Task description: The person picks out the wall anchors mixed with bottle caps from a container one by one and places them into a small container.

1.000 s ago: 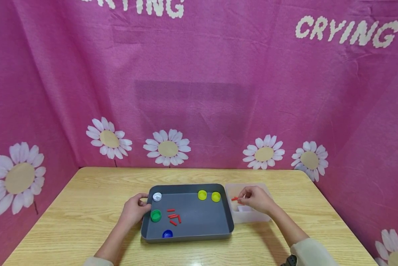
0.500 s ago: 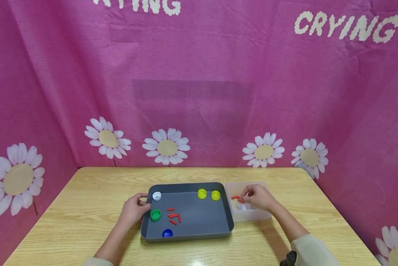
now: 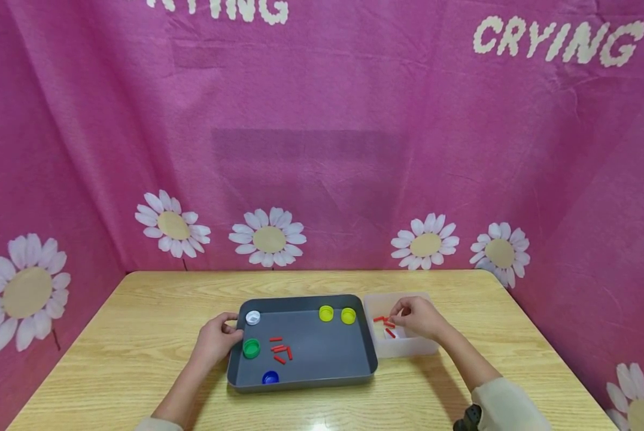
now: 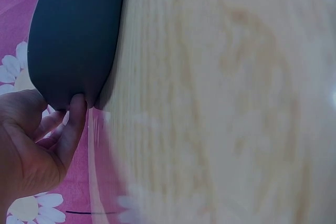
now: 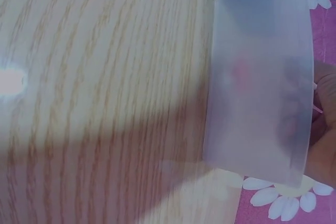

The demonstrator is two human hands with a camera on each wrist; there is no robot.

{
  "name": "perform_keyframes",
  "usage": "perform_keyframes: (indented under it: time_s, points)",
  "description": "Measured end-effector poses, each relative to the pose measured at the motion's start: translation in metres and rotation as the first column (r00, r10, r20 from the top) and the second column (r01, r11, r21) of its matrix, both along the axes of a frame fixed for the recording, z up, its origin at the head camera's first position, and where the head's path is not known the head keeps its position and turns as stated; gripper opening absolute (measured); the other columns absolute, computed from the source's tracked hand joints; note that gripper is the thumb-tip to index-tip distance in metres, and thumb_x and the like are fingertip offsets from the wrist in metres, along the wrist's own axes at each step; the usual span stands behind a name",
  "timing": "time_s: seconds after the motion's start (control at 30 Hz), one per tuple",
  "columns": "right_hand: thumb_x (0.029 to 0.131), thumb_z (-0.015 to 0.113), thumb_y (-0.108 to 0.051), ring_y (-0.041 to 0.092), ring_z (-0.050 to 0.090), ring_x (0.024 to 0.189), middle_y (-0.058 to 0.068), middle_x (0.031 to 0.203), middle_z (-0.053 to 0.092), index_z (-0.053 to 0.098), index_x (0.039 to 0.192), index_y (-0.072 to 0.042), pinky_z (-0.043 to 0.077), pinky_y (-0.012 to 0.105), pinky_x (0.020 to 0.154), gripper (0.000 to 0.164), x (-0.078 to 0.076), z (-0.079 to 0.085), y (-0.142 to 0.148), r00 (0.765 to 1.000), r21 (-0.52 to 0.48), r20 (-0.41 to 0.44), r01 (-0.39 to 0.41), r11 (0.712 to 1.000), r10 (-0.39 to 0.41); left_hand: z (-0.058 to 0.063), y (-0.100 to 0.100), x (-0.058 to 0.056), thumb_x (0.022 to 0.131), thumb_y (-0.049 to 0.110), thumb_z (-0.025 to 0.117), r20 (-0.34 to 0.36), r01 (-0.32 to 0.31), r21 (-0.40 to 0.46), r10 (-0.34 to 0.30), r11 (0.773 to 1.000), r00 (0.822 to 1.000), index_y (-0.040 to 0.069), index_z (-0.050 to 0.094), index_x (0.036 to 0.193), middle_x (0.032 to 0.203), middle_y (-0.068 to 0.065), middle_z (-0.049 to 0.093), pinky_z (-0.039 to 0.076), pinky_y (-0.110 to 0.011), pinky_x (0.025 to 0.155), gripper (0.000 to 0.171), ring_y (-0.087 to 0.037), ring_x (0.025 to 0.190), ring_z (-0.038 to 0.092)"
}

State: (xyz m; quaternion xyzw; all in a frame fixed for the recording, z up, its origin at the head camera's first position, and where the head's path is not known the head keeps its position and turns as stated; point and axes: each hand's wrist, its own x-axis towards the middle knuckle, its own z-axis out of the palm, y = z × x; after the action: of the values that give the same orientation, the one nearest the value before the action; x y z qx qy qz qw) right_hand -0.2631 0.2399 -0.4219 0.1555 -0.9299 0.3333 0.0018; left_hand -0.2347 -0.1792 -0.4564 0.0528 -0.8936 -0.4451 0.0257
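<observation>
Fingers (image 4: 77, 113) of the left hand (image 3: 216, 340) pinch the tray (image 3: 327, 347); right hand (image 3: 419, 317) at red sticks (image 3: 390, 333), grip unclear.

Another red stick (image 3: 390, 333) now shows in the translucent box (image 3: 408, 348).

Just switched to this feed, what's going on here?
A person's left hand holds the left side of a grey tray. The right hand reaches into a frosted box, near red sticks; whether it pinches one is unclear. The tray holds more red sticks, two yellow caps, a white cap, a green cap and a blue cap.
</observation>
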Motion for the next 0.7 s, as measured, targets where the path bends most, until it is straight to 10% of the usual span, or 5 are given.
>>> perform_keyframes:
  time_s: [0.7]
  points:
    - [0.081,0.070,-0.020,0.008,0.046,0.055,-0.002,0.062,0.055,0.068,0.082,-0.012,0.037,0.021,0.048,0.009,0.006,0.016,-0.021,1.000,-0.002,-0.006,-0.011,1.000,0.011,0.000,-0.001,-0.002,0.080,0.008,0.065,-0.012,0.019,-0.008,-0.019,1.000,1.000,-0.006,0.056,0.117,0.075,-0.009,0.059,0.042,-0.025,0.054,0.040,-0.016,0.065,0.052]
